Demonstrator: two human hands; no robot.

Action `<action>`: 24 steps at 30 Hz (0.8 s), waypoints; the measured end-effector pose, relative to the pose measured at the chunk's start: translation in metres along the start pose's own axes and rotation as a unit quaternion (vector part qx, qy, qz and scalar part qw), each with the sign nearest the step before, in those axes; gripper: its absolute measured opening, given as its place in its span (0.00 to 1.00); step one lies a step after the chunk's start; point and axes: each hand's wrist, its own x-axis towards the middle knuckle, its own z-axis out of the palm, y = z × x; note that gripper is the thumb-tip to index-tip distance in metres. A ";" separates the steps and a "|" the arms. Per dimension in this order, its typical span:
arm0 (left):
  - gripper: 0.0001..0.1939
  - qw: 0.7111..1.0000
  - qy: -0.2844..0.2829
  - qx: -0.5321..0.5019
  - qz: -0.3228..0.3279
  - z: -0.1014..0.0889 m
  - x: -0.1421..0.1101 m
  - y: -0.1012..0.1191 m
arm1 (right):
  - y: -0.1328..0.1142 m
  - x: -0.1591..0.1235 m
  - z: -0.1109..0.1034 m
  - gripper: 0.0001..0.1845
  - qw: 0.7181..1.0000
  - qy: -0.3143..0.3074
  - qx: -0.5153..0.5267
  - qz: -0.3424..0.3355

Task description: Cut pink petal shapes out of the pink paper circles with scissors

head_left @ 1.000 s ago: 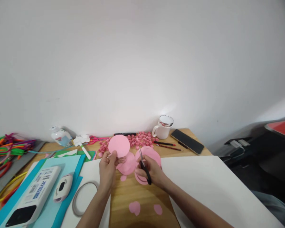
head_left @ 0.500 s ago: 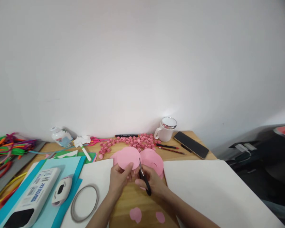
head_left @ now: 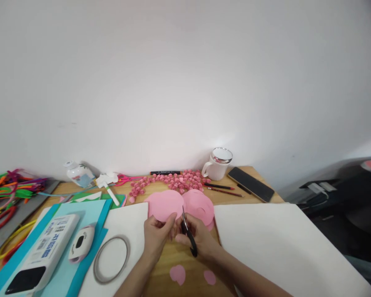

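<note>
My left hand [head_left: 157, 236] is closed in a pinch at the lower edge of a round pink paper piece [head_left: 164, 204]. My right hand [head_left: 200, 238] grips a pair of black-handled scissors [head_left: 190, 238], its fingers wrapped round the handles. The blades point up and away, close to the paper's right edge; whether they are parted I cannot make out. Just beyond lies another pink paper disc [head_left: 204, 206] with a curved line cut or drawn on it. Two small pink paper scraps [head_left: 177, 274] rest on the wood nearer me.
Many rolled pink paper pieces [head_left: 185, 181] lie at the back, near a white mug [head_left: 217, 165], pencils [head_left: 224, 191] and a phone [head_left: 251, 184]. On the left are a tape roll [head_left: 95, 264], teal paper [head_left: 94, 251], a white jar [head_left: 80, 175] and pipe cleaners [head_left: 12, 189].
The pink paper circle has dropped lower and flatter between the hands. The left thumb has moved slightly right, toward the scissors. The view has shifted slightly.
</note>
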 end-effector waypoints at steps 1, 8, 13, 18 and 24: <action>0.18 1.000 -0.005 -0.003 -0.005 0.000 0.000 0.000 | 0.001 0.000 0.000 0.15 1.000 0.008 0.000 0.001; 0.18 0.998 -0.028 -0.043 -0.033 0.001 0.000 -0.002 | 0.003 -0.001 -0.001 0.15 1.000 0.022 0.011 0.013; 0.18 0.999 -0.028 -0.031 -0.035 0.000 0.000 -0.001 | 0.001 -0.003 0.004 0.15 1.000 0.013 0.023 0.010; 0.19 0.999 -0.016 -0.014 -0.049 0.003 -0.003 0.001 | 0.000 -0.005 0.006 0.15 0.999 0.025 0.038 0.014; 0.20 0.997 -0.032 -0.038 -0.055 0.003 -0.001 0.000 | -0.004 -0.005 0.009 0.13 0.999 0.029 0.030 0.005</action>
